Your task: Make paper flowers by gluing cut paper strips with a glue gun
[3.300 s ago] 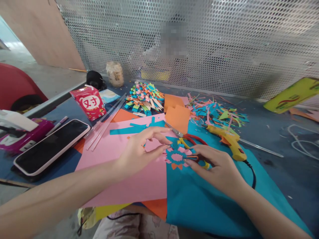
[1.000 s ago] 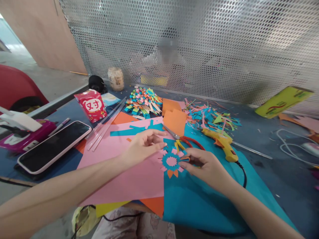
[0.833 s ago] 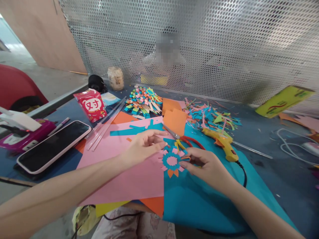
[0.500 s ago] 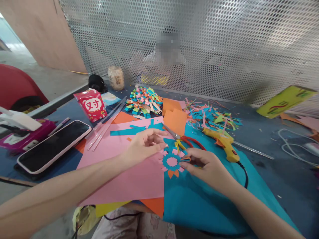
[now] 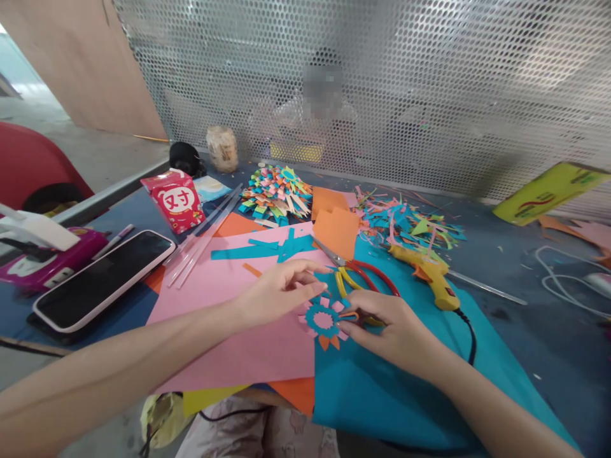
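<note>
Between my hands is a paper flower (image 5: pixel 323 319) with a pink centre, a blue ring, pink tabs and orange points below. My right hand (image 5: pixel 375 318) pinches its right edge, where folded blue and orange strips stick out. Closed fingertips of my left hand (image 5: pixel 286 286) are at the flower's upper left; whether they grip a tab is too small to tell. Beneath lie a pink sheet (image 5: pixel 238 356) and a blue sheet (image 5: pixel 396 401). Scissors (image 5: pixel 367 273) with red and yellow handles rest just behind my right hand.
A yellow glue gun (image 5: pixel 429 273) lies at the right, its cord running forward. Farther back are paper scraps (image 5: pixel 405 222) and a pile of coloured pieces (image 5: pixel 274 194). At the left are a phone (image 5: pixel 105 280), clear sticks (image 5: pixel 205 242) and a red packet (image 5: pixel 175 200).
Both hands and the flower have moved slightly down, the flower also a little left. More of the scissors' handles shows now.
</note>
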A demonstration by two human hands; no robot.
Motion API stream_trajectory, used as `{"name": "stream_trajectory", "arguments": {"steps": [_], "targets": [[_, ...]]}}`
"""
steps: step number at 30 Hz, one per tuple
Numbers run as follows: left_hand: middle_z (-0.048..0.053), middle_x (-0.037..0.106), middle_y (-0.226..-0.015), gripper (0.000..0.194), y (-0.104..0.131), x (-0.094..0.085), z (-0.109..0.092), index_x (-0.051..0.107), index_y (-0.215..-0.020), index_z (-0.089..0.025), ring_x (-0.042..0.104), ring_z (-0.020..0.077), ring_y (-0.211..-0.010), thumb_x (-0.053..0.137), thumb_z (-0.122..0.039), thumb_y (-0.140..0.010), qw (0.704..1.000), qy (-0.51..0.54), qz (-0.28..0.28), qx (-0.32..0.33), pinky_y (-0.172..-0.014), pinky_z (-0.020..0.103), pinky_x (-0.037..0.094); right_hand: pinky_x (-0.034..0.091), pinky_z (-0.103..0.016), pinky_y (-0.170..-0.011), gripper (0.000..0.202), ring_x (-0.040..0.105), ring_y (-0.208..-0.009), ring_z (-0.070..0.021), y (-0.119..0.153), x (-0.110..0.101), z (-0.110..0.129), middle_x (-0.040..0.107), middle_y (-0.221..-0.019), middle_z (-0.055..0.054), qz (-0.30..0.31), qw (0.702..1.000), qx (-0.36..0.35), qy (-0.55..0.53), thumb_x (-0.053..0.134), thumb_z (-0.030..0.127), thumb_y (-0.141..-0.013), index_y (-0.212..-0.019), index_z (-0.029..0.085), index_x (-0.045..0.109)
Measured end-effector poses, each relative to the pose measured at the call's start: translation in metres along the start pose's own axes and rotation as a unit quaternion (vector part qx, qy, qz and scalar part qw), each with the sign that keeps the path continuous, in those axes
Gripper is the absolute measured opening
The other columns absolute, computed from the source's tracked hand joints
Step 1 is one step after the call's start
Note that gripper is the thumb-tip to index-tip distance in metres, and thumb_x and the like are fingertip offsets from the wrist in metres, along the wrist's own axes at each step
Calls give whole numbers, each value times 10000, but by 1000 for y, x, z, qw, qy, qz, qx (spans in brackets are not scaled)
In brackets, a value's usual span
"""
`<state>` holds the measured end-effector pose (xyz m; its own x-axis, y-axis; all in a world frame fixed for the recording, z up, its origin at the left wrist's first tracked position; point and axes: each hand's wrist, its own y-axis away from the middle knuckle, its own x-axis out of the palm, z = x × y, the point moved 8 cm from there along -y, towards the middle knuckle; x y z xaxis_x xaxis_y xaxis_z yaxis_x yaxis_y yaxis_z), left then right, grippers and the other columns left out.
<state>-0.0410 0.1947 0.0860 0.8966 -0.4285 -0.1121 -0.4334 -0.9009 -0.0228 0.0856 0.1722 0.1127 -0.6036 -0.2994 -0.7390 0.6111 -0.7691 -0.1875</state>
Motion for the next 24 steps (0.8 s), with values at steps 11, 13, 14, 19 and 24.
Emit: {"name": "stream_trajectory", "arguments": {"steps": [11, 13, 14, 19, 24], "targets": [[27, 685, -793, 320, 0, -2, -6, 600, -1037, -162, 595, 105, -615, 650, -277, -743, 1000, -23, -10, -11, -566, 228, 440, 375, -200, -506, 150, 485, -557, -93, -1, 1, 3, 558, -634, 13, 9, 1000, -7, 5, 551, 252, -829, -689, 198, 534], [25, 691, -789, 323, 0, -3, -7, 604, -1019, -162, 587, 98, -600, 671, -279, -726, 1000, -17, -14, -6, -570, 229, 438, 373, -202, -504, 138, 486, -562, -95, 0, 1, 3, 562, -640, 10, 12, 1000, -5, 9, 551, 254, -826, -700, 198, 541], [25, 693, -789, 323, 0, -3, -7, 605, -1010, -163, 587, 97, -601, 680, -277, -717, 1000, -13, -15, -4, -572, 229, 438, 372, -203, -503, 138, 485, -563, -96, 0, 1, 2, 561, -638, 8, 14, 1000, -3, 10, 550, 254, -823, -697, 198, 540], [32, 691, -800, 337, 0, -4, -7, 608, -1016, -164, 611, 120, -647, 677, -302, -717, 1000, -2, -17, -3, -581, 240, 443, 375, -205, -502, 148, 475, -550, -94, 0, 0, 2, 546, -621, 10, 11, 1000, 2, 9, 540, 263, -820, -688, 196, 527], [27, 694, -789, 382, 1, -3, -8, 597, -1031, -155, 583, 100, -615, 703, -279, -686, 1000, 6, -15, -11, -574, 230, 413, 371, -202, -503, 149, 470, -555, -93, 1, 1, 2, 539, -626, 14, 9, 1000, -2, 10, 548, 251, -821, -686, 199, 511]]}}
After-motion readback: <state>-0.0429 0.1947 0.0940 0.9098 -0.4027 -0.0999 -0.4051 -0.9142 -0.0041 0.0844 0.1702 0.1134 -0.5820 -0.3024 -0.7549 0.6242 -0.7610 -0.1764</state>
